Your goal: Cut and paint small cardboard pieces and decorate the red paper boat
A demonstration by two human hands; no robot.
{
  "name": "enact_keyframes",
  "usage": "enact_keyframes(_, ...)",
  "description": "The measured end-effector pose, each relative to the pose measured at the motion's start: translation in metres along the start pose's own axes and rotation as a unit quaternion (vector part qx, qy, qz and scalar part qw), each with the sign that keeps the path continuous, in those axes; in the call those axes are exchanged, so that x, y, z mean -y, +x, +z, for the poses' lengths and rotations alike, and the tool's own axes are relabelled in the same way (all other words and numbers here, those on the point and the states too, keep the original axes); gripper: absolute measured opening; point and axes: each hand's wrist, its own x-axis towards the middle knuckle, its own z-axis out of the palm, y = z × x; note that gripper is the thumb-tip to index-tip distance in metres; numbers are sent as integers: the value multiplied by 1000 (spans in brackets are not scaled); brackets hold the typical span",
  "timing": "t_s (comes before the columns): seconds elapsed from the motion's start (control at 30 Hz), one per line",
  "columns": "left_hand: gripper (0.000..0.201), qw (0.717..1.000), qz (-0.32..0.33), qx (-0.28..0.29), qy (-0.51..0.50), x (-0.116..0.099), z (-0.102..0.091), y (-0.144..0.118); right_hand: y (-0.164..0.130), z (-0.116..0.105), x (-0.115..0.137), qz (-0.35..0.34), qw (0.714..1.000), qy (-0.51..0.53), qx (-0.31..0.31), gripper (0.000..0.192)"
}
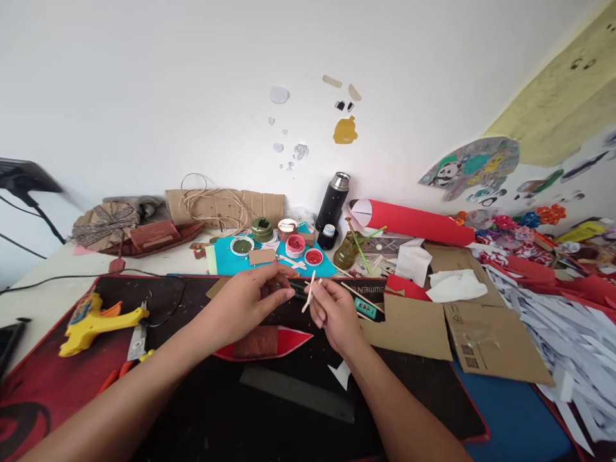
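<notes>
Black mat (202, 410) — stick (308, 292) seemingly near-upright, right-held

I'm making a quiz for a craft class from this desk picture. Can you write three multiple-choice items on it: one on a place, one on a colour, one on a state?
1. Where does the yellow glue gun lie?
A. left on the black mat
B. on the cardboard sheet
C. against the wall

2. What colour is the big paper roll by the wall?
A. blue
B. red
C. green

3. What is the right hand doing?
A. lying flat
B. pinching a thin wooden stick
C. holding a flask

Answers: 1 A, it rests at the mat's left edge; 2 B, plainly red; 3 B, fingertips close on the stick.
</notes>
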Motion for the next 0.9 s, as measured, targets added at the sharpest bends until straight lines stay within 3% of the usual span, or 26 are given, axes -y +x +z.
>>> enact_keyframes(0.3, 46, 999, 10, 40, 21, -3, 33, -7, 1, 3, 3, -48, 999, -10, -8, 43)
enact_keyframes(0.67, 40, 1000, -7, 11, 23, 5, 42, -5, -3, 5, 5, -54, 997, -41, 21, 45)
enact_keyframes(0.8, 41, 999, -10, 29, -43, 3, 44, -6, -6, 4, 4, -37, 995, -96, 9, 47)
enact_keyframes(0.9, 42, 994, -38, 42, -92, 0, 45, -9, -12, 2, 1, 18, 993, -113, 13, 49)
